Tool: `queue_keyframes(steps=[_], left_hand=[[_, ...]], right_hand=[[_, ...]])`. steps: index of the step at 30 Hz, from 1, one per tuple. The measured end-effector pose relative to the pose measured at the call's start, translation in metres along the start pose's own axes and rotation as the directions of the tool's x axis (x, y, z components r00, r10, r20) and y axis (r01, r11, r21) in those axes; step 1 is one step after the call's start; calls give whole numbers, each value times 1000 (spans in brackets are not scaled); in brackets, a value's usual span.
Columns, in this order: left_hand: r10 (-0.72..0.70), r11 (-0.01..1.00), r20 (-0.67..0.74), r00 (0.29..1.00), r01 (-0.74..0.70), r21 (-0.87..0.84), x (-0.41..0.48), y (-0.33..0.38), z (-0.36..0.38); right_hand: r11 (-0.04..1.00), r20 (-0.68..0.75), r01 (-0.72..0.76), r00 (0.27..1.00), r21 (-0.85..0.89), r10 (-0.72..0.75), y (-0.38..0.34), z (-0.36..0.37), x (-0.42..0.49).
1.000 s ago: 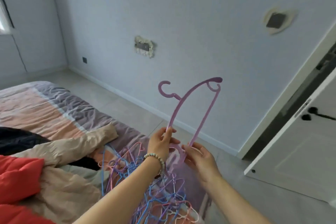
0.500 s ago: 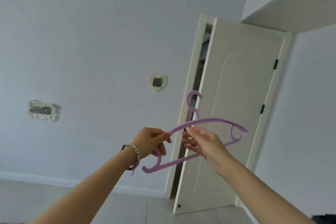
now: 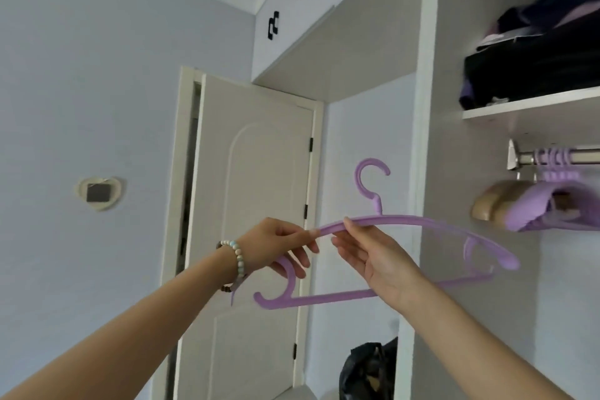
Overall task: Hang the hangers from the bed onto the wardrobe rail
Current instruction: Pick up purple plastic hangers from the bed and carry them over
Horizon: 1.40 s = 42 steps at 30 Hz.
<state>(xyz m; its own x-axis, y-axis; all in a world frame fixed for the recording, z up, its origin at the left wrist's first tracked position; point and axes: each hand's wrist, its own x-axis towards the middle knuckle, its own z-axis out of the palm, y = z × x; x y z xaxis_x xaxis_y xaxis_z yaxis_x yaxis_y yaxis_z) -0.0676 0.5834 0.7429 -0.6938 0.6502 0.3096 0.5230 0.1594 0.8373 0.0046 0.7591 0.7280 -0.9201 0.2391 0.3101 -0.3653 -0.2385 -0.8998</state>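
Note:
I hold one purple plastic hanger (image 3: 422, 224) level at chest height, hook up. My left hand (image 3: 276, 245) pinches its left shoulder end. My right hand (image 3: 373, 256) grips the top bar just right of that, with its palm across the lower bar. The metal wardrobe rail (image 3: 581, 155) runs at the upper right edge, to the right of the hanger and a little above its hook. Several purple hangers (image 3: 552, 157) hang on that rail. The bed is out of view.
A shelf (image 3: 526, 105) above the rail carries dark folded clothes (image 3: 535, 62). A tan and purple garment (image 3: 526, 209) hangs under the rail. A white door (image 3: 253, 221) stands behind the hands. A black bag (image 3: 370, 370) sits low beside the wardrobe side panel (image 3: 428, 107).
The view swung from the bed up and right to the wardrobe. The hanger turned from upright to level and moved right with both hands on it, closer to the rail.

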Motion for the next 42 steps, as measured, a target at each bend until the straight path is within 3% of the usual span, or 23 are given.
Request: queue_keyframes(steps=[8, 16, 19, 22, 27, 31, 35, 42], left_hand=[[136, 991, 151, 979, -133, -31, 91, 70, 122], [228, 972, 144, 963, -216, -93, 161, 114, 210], [247, 963, 111, 963, -231, -141, 186, 129, 238], [256, 950, 57, 965, -240, -201, 209, 145, 265], [296, 946, -50, 954, -300, -120, 244, 169, 307], [339, 940, -150, 929, -340, 20, 268, 184, 332], [351, 933, -194, 916, -323, 160, 290, 191, 349], [369, 908, -252, 895, -289, 303, 315, 184, 364]], right_hand=[[965, -240, 253, 935, -66, -261, -82, -151, 1], [926, -333, 330, 866, -182, -374, -148, -253, 16], [897, -412, 386, 797, -216, -442, -165, -283, 28], [829, -473, 451, 680, -332, -560, -176, -308, 40], [685, -464, 332, 541, -649, -702, -182, -346, 57], [604, -367, 279, 585, -747, -724, -185, -364, 70], [635, -351, 206, 688, -745, -635, -188, -378, 84], [702, -335, 185, 777, -688, -533, -190, -392, 104]])
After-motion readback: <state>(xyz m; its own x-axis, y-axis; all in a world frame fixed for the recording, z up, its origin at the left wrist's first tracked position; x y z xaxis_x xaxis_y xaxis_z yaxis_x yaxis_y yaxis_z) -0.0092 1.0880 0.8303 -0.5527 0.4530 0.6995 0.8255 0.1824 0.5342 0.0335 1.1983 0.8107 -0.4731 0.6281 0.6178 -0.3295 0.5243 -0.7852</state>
